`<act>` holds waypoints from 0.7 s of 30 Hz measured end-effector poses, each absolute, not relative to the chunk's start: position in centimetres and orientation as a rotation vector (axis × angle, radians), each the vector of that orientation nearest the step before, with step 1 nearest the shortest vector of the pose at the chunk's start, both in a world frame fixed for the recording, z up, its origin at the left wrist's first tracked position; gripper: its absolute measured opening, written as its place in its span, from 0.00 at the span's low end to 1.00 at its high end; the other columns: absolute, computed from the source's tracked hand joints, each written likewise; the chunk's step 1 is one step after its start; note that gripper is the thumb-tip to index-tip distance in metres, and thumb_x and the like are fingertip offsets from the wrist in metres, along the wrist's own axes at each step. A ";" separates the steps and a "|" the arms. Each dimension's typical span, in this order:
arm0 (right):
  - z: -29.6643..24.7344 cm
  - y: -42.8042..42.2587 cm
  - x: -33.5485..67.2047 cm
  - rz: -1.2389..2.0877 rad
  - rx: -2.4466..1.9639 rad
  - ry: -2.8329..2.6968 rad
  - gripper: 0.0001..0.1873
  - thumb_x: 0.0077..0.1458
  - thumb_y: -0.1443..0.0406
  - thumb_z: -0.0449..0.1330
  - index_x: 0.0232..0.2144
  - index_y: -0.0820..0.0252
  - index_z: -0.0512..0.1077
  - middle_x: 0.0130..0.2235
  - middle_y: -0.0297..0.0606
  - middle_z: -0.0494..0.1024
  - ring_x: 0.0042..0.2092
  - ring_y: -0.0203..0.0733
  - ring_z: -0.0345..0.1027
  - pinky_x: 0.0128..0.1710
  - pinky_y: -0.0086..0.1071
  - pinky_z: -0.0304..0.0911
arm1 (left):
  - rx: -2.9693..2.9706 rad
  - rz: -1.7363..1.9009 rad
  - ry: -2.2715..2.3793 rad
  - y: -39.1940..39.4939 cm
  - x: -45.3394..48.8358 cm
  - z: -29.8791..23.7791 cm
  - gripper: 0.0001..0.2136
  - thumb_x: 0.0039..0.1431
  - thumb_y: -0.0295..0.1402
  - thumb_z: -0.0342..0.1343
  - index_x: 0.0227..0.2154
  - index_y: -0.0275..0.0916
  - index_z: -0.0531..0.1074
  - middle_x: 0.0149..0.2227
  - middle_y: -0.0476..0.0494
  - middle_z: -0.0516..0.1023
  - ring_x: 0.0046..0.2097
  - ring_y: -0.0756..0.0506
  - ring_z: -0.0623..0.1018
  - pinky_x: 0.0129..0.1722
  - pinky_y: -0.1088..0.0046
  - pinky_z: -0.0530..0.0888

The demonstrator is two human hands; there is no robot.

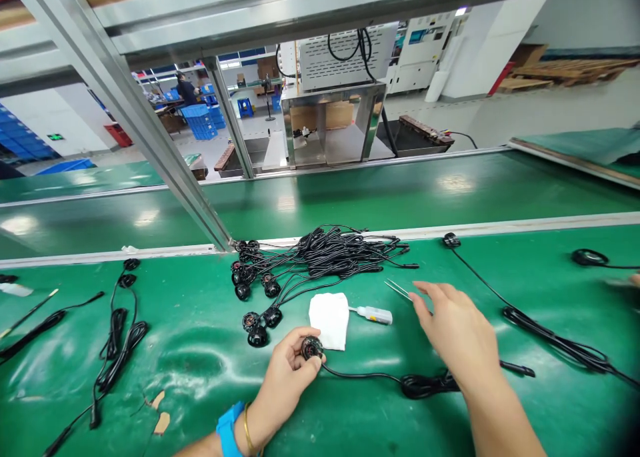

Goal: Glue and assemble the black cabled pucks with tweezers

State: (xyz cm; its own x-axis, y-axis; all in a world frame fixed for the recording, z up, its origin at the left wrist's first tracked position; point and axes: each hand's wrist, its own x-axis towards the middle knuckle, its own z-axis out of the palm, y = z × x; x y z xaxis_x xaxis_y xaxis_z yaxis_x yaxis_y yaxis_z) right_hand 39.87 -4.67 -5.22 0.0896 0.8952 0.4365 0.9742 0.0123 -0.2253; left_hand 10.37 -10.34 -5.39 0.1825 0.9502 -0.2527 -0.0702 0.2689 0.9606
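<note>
Green covering spreads across the workbench [390,424] before you, and on the far wall a green sign [55,136] is too small to read. Your left hand [285,380] pinches a round black part [313,348] between thumb and fingers, near the lower left edge of a white cloth [329,317]; its cable [360,375] runs right to a coil [420,386] partly hidden by your right arm. Your right hand [455,330] pinches metal tweezers [399,289], tips apart. Beside the cloth lies a small bottle [376,315], its label illegible at this size. Beyond, black cables [335,254] lie heaped.
</note>
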 end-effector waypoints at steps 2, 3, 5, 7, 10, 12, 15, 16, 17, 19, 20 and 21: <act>-4.3 -5.5 36.9 0.023 -1.616 -1.840 0.14 0.66 0.58 0.52 0.39 0.57 0.74 0.41 0.42 0.79 0.42 0.47 0.73 0.41 0.37 0.67 | 1.003 0.943 1.099 -10.3 10.3 -5.1 0.20 0.56 0.36 0.64 0.51 0.38 0.73 0.36 0.43 0.79 0.37 0.45 0.78 0.30 0.75 0.70; -3.9 -6.0 35.3 0.212 -1.453 -1.902 0.12 0.66 0.59 0.53 0.38 0.56 0.74 0.40 0.40 0.79 0.42 0.44 0.73 0.43 0.35 0.67 | 0.995 0.948 1.085 -10.3 10.2 -5.0 0.20 0.57 0.36 0.63 0.52 0.38 0.73 0.37 0.43 0.80 0.38 0.45 0.79 0.33 0.74 0.71; -3.4 -7.1 32.3 0.533 -1.218 -2.067 0.07 0.64 0.60 0.57 0.39 0.54 0.74 0.39 0.35 0.80 0.40 0.40 0.74 0.42 0.32 0.67 | 0.979 0.965 1.046 -10.2 10.0 -4.9 0.19 0.59 0.35 0.62 0.53 0.39 0.72 0.41 0.41 0.82 0.42 0.45 0.79 0.41 0.71 0.73; -3.5 -8.3 30.2 0.648 -1.107 -2.171 0.04 0.64 0.64 0.58 0.40 0.54 0.74 0.37 0.33 0.80 0.37 0.39 0.73 0.39 0.31 0.65 | 0.969 0.982 0.999 -10.0 9.8 -5.0 0.19 0.59 0.33 0.63 0.53 0.41 0.71 0.45 0.41 0.82 0.47 0.43 0.79 0.49 0.67 0.72; -4.3 -9.4 28.9 0.466 -1.079 -2.180 0.07 0.65 0.67 0.55 0.37 0.56 0.74 0.33 0.35 0.77 0.34 0.40 0.70 0.36 0.33 0.60 | 1.086 1.007 1.028 -9.7 9.3 -5.2 0.17 0.56 0.29 0.65 0.48 0.43 0.72 0.46 0.42 0.82 0.50 0.41 0.78 0.53 0.63 0.71; -4.7 -9.8 28.8 0.309 -1.078 -2.174 0.08 0.65 0.68 0.54 0.36 0.57 0.73 0.31 0.36 0.75 0.33 0.41 0.66 0.34 0.34 0.57 | 1.266 1.037 1.129 -9.6 9.1 -5.2 0.14 0.54 0.26 0.65 0.43 0.43 0.73 0.47 0.44 0.81 0.52 0.41 0.77 0.55 0.64 0.70; -4.8 -9.9 28.7 0.197 -1.063 -2.195 0.09 0.65 0.70 0.53 0.34 0.58 0.72 0.30 0.35 0.71 0.32 0.41 0.62 0.33 0.34 0.52 | 1.508 1.044 1.253 -9.6 9.1 -5.1 0.13 0.55 0.23 0.63 0.41 0.44 0.74 0.46 0.46 0.80 0.51 0.42 0.77 0.54 0.65 0.70; -4.8 -9.9 28.7 0.184 -1.061 -2.205 0.09 0.64 0.71 0.54 0.33 0.58 0.72 0.29 0.35 0.70 0.32 0.41 0.61 0.32 0.35 0.51 | 1.567 1.030 1.270 -9.6 9.1 -5.0 0.13 0.56 0.23 0.63 0.43 0.45 0.74 0.46 0.46 0.79 0.50 0.43 0.77 0.54 0.65 0.71; -4.8 -9.9 28.7 0.173 -1.061 -2.212 0.09 0.64 0.71 0.54 0.33 0.58 0.71 0.29 0.35 0.70 0.32 0.41 0.60 0.32 0.35 0.50 | 1.623 1.017 1.273 -9.6 9.2 -5.0 0.14 0.57 0.24 0.62 0.45 0.46 0.75 0.46 0.46 0.79 0.50 0.43 0.77 0.53 0.65 0.71; -4.7 -9.9 28.6 0.160 -1.061 -2.220 0.08 0.64 0.71 0.54 0.32 0.58 0.71 0.29 0.35 0.70 0.32 0.41 0.60 0.32 0.35 0.49 | 1.720 1.005 1.244 -9.5 9.3 -4.9 0.14 0.59 0.25 0.61 0.46 0.47 0.76 0.47 0.45 0.79 0.51 0.42 0.77 0.53 0.64 0.71; -4.7 -9.9 28.5 0.156 -1.057 -2.222 0.08 0.63 0.71 0.55 0.32 0.58 0.71 0.30 0.35 0.70 0.32 0.41 0.60 0.32 0.35 0.49 | 1.753 1.013 1.222 -9.5 9.4 -4.9 0.13 0.60 0.25 0.61 0.46 0.47 0.76 0.47 0.45 0.80 0.51 0.42 0.77 0.54 0.64 0.72; -4.7 -9.9 28.5 0.152 -1.053 -2.224 0.08 0.63 0.71 0.55 0.32 0.58 0.71 0.30 0.35 0.70 0.32 0.41 0.60 0.32 0.35 0.49 | 1.777 1.025 1.200 -9.4 9.5 -5.0 0.12 0.61 0.26 0.60 0.45 0.47 0.76 0.47 0.45 0.80 0.51 0.42 0.77 0.54 0.63 0.72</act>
